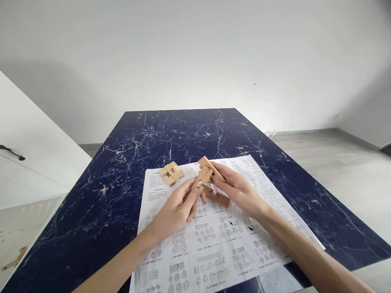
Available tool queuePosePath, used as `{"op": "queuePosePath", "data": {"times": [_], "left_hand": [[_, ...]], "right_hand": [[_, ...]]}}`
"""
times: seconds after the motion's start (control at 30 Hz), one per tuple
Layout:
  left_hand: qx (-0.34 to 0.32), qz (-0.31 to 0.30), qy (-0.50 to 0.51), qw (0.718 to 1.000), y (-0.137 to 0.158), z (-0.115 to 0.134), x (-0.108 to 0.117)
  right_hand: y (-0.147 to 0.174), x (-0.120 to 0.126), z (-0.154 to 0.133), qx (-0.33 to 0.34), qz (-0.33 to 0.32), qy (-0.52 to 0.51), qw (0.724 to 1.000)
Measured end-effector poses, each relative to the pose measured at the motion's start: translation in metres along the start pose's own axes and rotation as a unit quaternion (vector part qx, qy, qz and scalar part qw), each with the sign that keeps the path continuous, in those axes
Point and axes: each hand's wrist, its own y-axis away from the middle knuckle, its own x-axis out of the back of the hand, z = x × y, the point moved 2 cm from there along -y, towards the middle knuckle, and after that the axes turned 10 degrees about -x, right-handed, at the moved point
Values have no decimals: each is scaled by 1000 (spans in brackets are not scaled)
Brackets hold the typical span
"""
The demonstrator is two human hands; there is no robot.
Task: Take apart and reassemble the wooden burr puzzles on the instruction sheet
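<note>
My left hand (pixel 183 201) is closed around a light wooden puzzle piece (pixel 202 176) with a cut-out notch and a dark mark near its upper end. A second wooden puzzle piece (pixel 217 173) is gripped between the fingers of my right hand (pixel 236 187), and its face meets the upper end of the first. Below them a notched wooden piece (pixel 220 198) shows partly behind my left fingers; whether it is held or rests on the sheet I cannot tell. To the left, several interlocked wooden pieces (pixel 172 174) lie on the paper, marked with printed characters.
Under my hands a large printed instruction sheet (pixel 210 252) with small diagrams covers the near part of the dark blue marbled table (pixel 171 134). A white cabinet (pixel 30 162) with a black handle stands left. Grey flooring (pixel 317 158) shows at right.
</note>
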Motion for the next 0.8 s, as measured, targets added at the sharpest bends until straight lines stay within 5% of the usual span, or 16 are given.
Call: {"op": "queuePosePath", "data": {"times": [0.33,0.8], "left_hand": [[13,-6,-24,1000,0,2,1],[0,-22,-27,999,-1,1,0]], "right_hand": [[4,-4,7,53,119,188,973],[8,-8,4,127,126,252,951]]}}
